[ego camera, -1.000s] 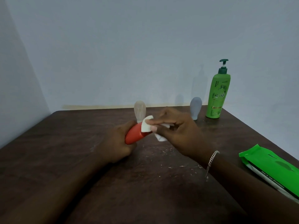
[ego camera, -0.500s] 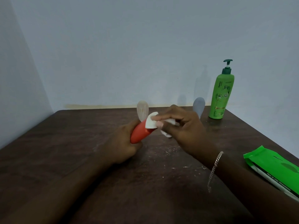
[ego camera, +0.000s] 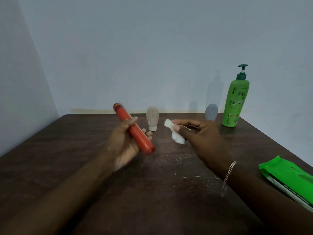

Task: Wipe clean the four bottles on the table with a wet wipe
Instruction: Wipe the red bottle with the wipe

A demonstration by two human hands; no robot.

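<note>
A dark brown wooden surface (ego camera: 67, 150) fills the lower frame, scattered with pale crumbs (ego camera: 184, 158) at centre. A pale blue-grey painted wall (ego camera: 135, 48) spans the upper frame.

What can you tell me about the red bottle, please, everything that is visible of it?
The red bottle is a long, slim, smooth cylinder, plastic by its look, with a rounded near end and a slightly darker far end. It is lifted off the table and tilted, its far end up and to the left, its near end lower and to the right. The left hand grips it around the middle. The wet wipe, held in the right hand, is apart from it.
</note>
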